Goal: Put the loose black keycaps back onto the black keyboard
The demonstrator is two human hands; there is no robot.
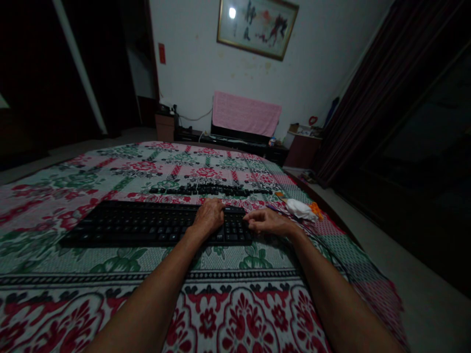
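A long black keyboard [143, 223] lies across the patterned bed cover. My left hand [209, 217] rests over it, just left of the number pad, with bent fingers at its far edge; the fingertips are partly hidden. At the number pad's right side is my right hand [270, 221], thumb and forefinger drawn together in a pinch. Whatever is between those fingertips, if anything, is too small to make out. Beyond the keyboard, many small black pieces that look like loose keycaps [217, 189] lie in an uneven row.
Right of the keyboard lie a crumpled white item [300, 209], an orange item [316, 211] and a dark cable [333, 252]. The patterned cover [121, 264] spreads over the bed. Past its far end, a pink cloth [245, 113] drapes over a dark screen on a low cabinet.
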